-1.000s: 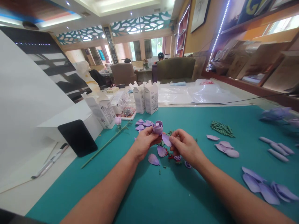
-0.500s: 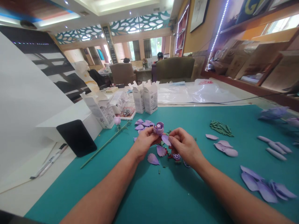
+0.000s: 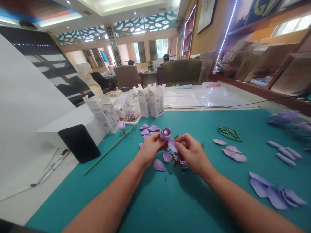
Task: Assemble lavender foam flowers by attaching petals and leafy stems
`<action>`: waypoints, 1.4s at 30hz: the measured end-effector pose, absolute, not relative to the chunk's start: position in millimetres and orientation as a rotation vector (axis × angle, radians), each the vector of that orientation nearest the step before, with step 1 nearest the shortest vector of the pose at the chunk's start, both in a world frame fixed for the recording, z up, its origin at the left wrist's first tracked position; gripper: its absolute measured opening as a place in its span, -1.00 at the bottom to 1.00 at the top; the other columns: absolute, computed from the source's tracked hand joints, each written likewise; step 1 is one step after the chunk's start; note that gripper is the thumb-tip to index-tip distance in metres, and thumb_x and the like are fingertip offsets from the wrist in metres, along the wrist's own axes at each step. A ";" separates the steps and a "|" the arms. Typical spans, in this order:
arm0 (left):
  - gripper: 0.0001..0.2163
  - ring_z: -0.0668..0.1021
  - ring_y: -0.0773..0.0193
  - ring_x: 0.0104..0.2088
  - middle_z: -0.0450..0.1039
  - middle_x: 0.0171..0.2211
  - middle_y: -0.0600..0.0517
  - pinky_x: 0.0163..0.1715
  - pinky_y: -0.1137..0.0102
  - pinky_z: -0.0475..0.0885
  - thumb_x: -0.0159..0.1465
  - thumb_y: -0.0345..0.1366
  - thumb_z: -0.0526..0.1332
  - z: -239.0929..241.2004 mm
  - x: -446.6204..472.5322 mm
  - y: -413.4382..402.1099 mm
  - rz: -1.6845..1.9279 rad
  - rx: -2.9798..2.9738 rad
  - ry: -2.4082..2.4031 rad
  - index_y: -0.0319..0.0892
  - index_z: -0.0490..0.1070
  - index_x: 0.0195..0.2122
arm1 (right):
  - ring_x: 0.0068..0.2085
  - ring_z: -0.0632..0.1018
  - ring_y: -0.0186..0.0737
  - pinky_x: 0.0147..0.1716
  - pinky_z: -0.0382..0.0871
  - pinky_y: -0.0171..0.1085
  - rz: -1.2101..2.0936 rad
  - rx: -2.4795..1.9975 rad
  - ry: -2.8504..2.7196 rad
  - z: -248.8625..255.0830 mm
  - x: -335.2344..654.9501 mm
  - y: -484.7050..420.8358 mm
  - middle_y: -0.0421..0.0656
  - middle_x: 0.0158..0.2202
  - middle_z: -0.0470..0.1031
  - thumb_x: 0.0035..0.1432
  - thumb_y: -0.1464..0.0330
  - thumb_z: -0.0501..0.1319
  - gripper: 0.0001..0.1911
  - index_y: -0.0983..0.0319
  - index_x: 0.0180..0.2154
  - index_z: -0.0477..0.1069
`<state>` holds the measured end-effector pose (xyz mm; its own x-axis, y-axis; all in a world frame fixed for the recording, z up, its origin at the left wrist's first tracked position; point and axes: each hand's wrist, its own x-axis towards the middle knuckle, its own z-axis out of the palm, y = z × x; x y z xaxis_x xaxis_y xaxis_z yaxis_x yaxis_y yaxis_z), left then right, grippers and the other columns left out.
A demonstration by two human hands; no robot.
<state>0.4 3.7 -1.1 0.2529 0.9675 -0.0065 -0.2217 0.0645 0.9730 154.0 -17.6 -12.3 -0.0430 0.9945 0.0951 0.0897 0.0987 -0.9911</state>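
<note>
My left hand [image 3: 151, 148] is closed around the base of a small purple flower bud [image 3: 165, 133], held just above the teal mat [image 3: 170, 200]. My right hand [image 3: 191, 152] pinches a loose purple petal [image 3: 172, 146] right against the underside of the bud. Two more petals [image 3: 163, 160] lie on the mat below my hands, beside small red and purple pieces [image 3: 181, 162].
Petal piles lie behind the bud [image 3: 148, 128], at mid right [image 3: 232, 153] and near right [image 3: 274, 194]. Green sticks [image 3: 229, 133], a stemmed bud [image 3: 114, 142], white cartons [image 3: 150, 101], a black phone [image 3: 79, 142] and pens [image 3: 50, 167] surround the work spot. People sit far behind.
Both hands hold nearly the same pose; the petal in my right hand has stayed pressed at the bud's base with only a slight shift.
</note>
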 end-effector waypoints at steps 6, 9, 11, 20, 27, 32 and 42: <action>-0.66 0.57 0.19 -0.28 0.55 -0.36 -0.03 -0.15 0.31 0.43 -0.03 -0.11 0.41 -0.5 1.9 3.0 1.101 1.115 0.876 -0.25 0.47 -0.35 | -0.65 0.39 -0.37 -0.68 0.21 -0.39 1.116 -1.167 -1.338 -13.3 152.6 -18.3 -0.34 -0.63 0.36 0.07 0.23 0.18 -0.82 0.17 -0.39 0.24; -0.67 0.56 0.23 -0.32 0.55 -0.36 -0.02 -0.20 0.34 0.44 -0.04 -0.14 0.42 0.3 3.0 2.2 1.108 1.095 0.868 -0.25 0.46 -0.35 | -0.64 0.42 -0.36 -0.67 0.26 -0.38 1.135 -1.153 -1.330 -14.9 150.1 -19.9 -0.35 -0.62 0.36 0.07 0.21 0.18 -0.80 0.17 -0.37 0.22; -0.67 0.55 0.27 -0.37 0.55 -0.36 -0.02 -0.25 0.37 0.45 -0.03 -0.16 0.42 0.4 3.1 1.9 1.117 1.085 0.866 -0.25 0.47 -0.33 | -0.63 0.43 -0.34 -0.66 0.29 -0.37 1.157 -1.130 -1.334 -15.7 148.5 -21.1 -0.35 -0.63 0.36 0.07 0.20 0.18 -0.79 0.16 -0.36 0.20; -0.73 0.56 0.29 -0.37 0.54 -0.39 0.00 -0.33 0.41 0.45 -0.01 -0.27 0.37 2.5 -9.9 12.0 1.186 1.008 0.900 -0.22 0.46 -0.27 | -0.53 0.41 -0.31 -0.50 0.25 -0.31 0.835 -1.282 -1.707 -21.4 159.1 -12.2 -0.26 -0.51 0.41 0.19 0.29 0.04 -0.89 0.16 -0.36 0.25; -0.74 0.55 0.31 -0.43 0.52 -0.44 0.01 -0.42 0.44 0.45 -0.02 -0.32 0.36 5.4 -11.9 13.6 1.204 0.969 0.941 -0.22 0.43 -0.28 | -0.23 0.43 -0.08 -0.29 0.24 -0.20 0.130 -1.375 -2.361 -38.9 156.8 -13.5 -0.08 -0.31 0.48 0.21 0.42 0.04 -0.80 0.19 -0.26 0.44; -0.73 0.53 0.34 -0.46 0.53 -0.45 0.02 -0.43 0.47 0.42 -0.01 -0.30 0.36 2.2 -10.9 14.0 1.172 0.984 0.927 -0.21 0.42 -0.28 | -0.29 0.41 -0.06 -0.31 0.22 -0.18 0.012 -1.442 -2.368 -44.3 153.4 -12.4 -0.08 -0.36 0.50 0.18 0.38 0.12 -0.89 0.25 -0.30 0.39; -0.74 0.54 0.34 -0.42 0.53 -0.42 0.05 -0.39 0.48 0.41 0.04 -0.23 0.37 -6.0 -10.4 13.6 1.095 1.040 0.887 -0.19 0.39 -0.29 | -0.32 0.40 -0.13 -0.31 0.22 -0.22 0.167 -1.300 -2.278 -54.5 153.5 -4.7 -0.10 -0.38 0.46 0.12 0.49 0.08 -0.88 0.21 -0.32 0.35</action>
<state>-10.4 13.6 -6.0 0.2365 0.9697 -0.0605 -0.2601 0.1232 0.9577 153.5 -4.7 -54.5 -0.4132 0.8333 0.3671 0.7709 0.5347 -0.3461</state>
